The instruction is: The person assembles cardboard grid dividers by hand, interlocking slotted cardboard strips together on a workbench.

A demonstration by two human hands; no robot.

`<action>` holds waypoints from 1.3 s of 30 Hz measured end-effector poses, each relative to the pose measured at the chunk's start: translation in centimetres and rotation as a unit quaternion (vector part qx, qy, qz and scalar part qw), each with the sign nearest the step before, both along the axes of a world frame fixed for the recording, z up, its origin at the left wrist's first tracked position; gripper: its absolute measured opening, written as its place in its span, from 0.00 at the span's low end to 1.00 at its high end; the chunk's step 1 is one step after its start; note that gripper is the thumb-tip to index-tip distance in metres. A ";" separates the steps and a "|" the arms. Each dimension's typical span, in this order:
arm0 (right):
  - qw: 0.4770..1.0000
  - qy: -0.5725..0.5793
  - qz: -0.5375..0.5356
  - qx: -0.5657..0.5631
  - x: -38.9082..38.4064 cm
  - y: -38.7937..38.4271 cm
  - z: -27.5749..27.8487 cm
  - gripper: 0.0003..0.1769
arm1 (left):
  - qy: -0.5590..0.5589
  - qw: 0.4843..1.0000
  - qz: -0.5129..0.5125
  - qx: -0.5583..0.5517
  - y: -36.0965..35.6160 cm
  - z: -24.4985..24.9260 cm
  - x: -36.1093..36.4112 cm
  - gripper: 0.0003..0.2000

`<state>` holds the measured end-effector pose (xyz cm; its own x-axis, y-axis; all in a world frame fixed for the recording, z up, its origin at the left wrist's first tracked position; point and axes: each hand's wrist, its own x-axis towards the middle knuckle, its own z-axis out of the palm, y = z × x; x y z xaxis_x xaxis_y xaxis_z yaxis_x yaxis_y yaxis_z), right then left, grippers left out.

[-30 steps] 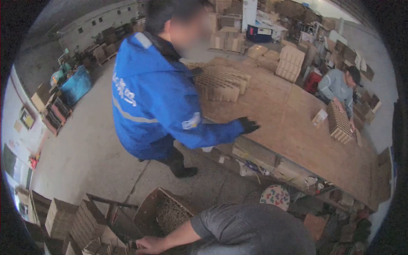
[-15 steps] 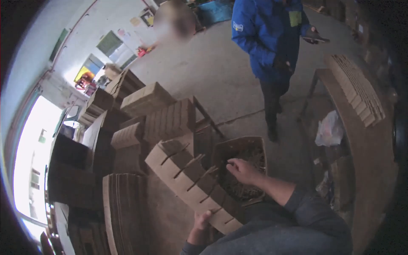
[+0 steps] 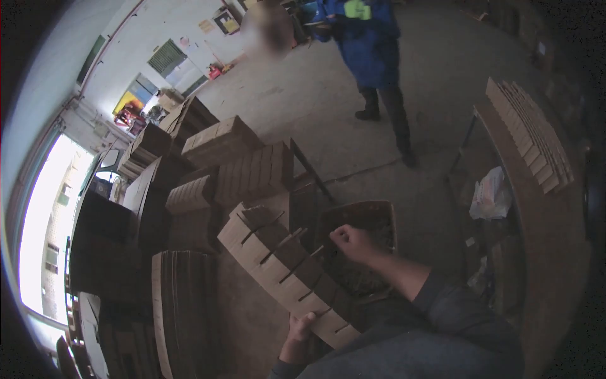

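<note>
Cardboard block (image 3: 271, 271), made of layered brown board with slots along its length, lies slantwise before the body, its lower end close to the lap. Dry and matte, it looks fairly light for its bulk, stiff along its length but likely to splay or crease at the slots. The solid outer edge seems the best hold, with the layers squeezed together.

The left hand (image 3: 302, 324) grips that edge near the lower end, thumb on the pale face — the other fingers are mostly hidden. The right hand (image 3: 355, 243) hovers beside the block above a bin (image 3: 394, 227), fingers curled in closely; whether they pinch anything, I cannot tell. Narrow tabs poke out from the slots towards it, and dim, loose scraps (image 3: 366, 275) fill the bin.

Beyond the block stand more cardboard stacks (image 3: 252, 174), ridged and square-cornered, with tall flat sheets (image 3: 167, 316) nearer. Off to the right, a thin-edged table (image 3: 536, 252) bears a fanned row of notched board (image 3: 530, 136) — beside it hangs a crumpled plastic bag (image 3: 491, 194). A person in a blue coat (image 3: 375, 57) stands farther off on the concrete floor (image 3: 293, 104).
</note>
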<state>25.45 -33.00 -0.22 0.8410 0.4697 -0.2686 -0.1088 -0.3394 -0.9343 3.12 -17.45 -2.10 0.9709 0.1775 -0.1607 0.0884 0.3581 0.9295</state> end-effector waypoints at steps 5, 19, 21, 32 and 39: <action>0.994 -0.055 0.092 0.035 -0.6 1.4 0.0 0.26 | -0.031 0.996 -0.030 0.076 -0.7 1.4 1.2 0.41; 0.920 0.032 0.304 0.247 -2.8 4.1 5.1 0.43 | 0.126 0.991 0.037 0.033 -2.4 6.4 1.4 0.42; 0.909 0.031 0.309 0.278 -3.0 3.8 5.5 0.42 | 0.128 0.989 0.023 0.066 -0.2 5.2 1.7 0.40; 0.938 -0.018 0.289 0.190 -3.2 3.6 6.4 0.42 | -0.132 0.990 -0.020 -0.046 6.1 10.3 11.3 0.31; 0.980 -0.129 0.129 0.082 -0.3 4.5 7.4 0.34 | -0.106 0.994 -0.004 -0.033 5.5 10.5 11.3 0.31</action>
